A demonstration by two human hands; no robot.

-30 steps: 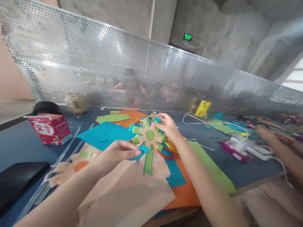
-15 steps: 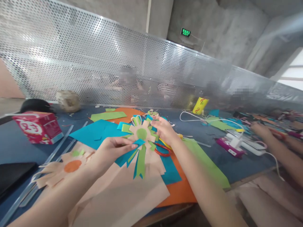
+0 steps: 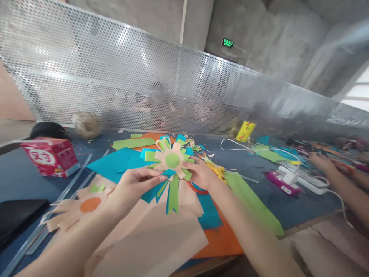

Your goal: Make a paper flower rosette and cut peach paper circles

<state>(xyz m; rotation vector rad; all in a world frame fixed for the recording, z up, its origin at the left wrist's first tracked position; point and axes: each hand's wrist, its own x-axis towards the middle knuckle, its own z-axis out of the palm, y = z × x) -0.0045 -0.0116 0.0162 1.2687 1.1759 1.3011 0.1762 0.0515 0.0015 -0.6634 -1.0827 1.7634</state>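
Between both hands I hold a paper flower (image 3: 172, 161) with a green round centre, beige petals, and green and blue strips around and below it. My left hand (image 3: 143, 180) pinches its lower left side. At its right edge my right hand (image 3: 198, 172) is closed on the petals, the fingertips partly hidden behind them. Beige paper sheets (image 3: 150, 246) lie beneath. Close to my right wrist are red-handled scissors (image 3: 197, 188), partly covered, and a yellow tool (image 3: 216, 171), perhaps a glue gun. Another beige paper flower (image 3: 90, 204) with an orange centre lies by my left forearm.
A red box (image 3: 50, 157) and clear glue sticks (image 3: 70, 182) lie left. Green paper (image 3: 252, 200), a purple power strip (image 3: 284, 184) with white cables and a yellow roll (image 3: 245, 131) are right. A co-worker's hand (image 3: 321, 161) shows far right. Perforated metal panel (image 3: 173, 84) behind.
My right hand has come down from the flower's upper right to grip its right edge. My left hand keeps its pinch. The view has shifted slightly.
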